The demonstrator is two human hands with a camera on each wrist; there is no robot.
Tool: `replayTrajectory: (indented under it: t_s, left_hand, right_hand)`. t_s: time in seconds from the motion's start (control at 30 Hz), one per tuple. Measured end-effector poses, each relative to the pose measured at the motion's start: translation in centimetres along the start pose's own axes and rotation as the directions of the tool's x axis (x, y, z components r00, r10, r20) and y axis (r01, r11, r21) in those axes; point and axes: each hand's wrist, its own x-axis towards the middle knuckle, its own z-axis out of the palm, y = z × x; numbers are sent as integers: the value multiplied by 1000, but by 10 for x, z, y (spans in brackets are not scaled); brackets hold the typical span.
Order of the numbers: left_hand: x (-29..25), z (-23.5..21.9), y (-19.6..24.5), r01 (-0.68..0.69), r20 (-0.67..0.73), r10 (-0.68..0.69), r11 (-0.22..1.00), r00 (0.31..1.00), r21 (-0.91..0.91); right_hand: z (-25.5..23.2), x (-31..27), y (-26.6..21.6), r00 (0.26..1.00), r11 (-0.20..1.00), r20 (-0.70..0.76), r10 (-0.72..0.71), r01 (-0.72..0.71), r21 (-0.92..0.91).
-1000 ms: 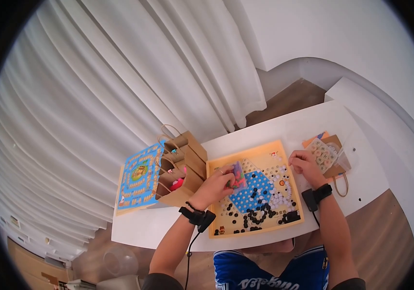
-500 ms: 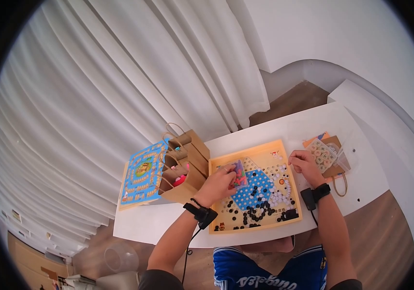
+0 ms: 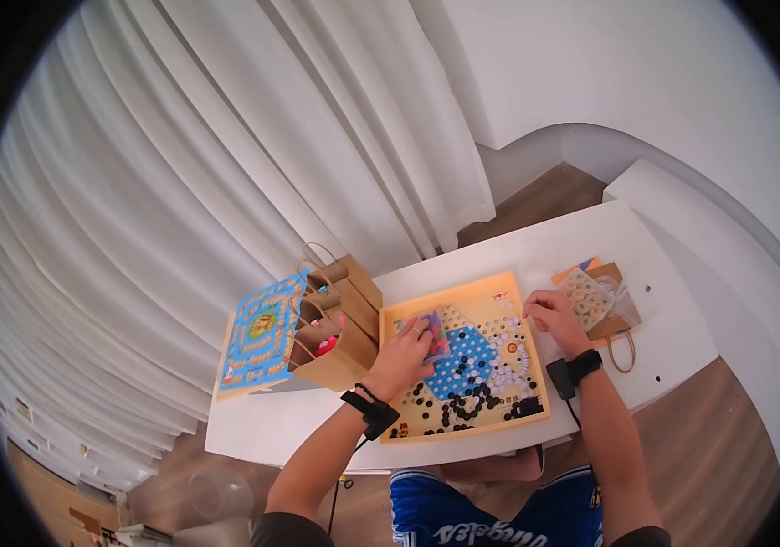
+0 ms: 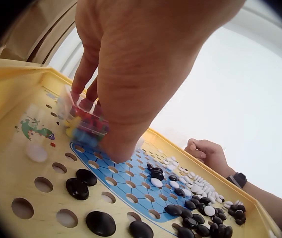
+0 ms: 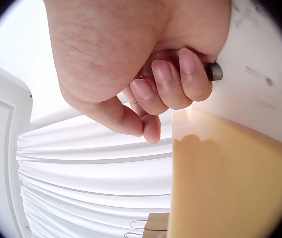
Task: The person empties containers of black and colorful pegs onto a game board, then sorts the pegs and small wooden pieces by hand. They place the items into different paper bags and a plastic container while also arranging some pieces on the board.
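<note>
My left hand (image 3: 404, 356) grips a small clear plastic box (image 3: 438, 334) of coloured pieces at the left side of a wooden game tray (image 3: 522, 319). In the left wrist view its fingers reach over the box's rim and the thumb lies along the near side. Red, blue and yellow pieces (image 4: 84, 130) show through the plastic. By the tray's right edge is my right hand (image 3: 554, 319), fingers curled toward the palm and thumb close to the index finger. Nothing shows in its grasp. A short grey cylinder (image 5: 214, 72) appears beside the little finger.
Black stones (image 3: 467, 406) and white stones (image 3: 508, 369) lie scattered over the tray's blue hexagon and corners. Brown paper bags (image 3: 344, 305) and a blue game board (image 3: 262, 324) stand left. A clear box of round pieces (image 3: 588, 296) lies on the right.
The head view has shifted, so the table sits slightly farther left. My left hand stays on the plastic box with its fingers stretched farther over it. My right hand stays by the tray's edge.
</note>
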Motion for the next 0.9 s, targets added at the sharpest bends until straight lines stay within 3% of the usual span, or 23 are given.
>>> replayTrajectory:
  t_s: [0.53, 0.8, 0.9]
  left_hand:
    - [-6, 0, -3, -51, -35, 50, 998, 998, -45]
    - [-1, -20, -1, 89, 180, -60, 984, 982, -155]
    - [-4, -14, -7, -15, 65, 25, 989, 998, -147]
  right_hand:
    - [4, -5, -4, 999, 999, -44, -8, 6, -37]
    - [4, -6, -2, 998, 997, -34, -48, 45, -69]
    - [3, -4, 0, 999, 999, -29, -34, 33, -38]
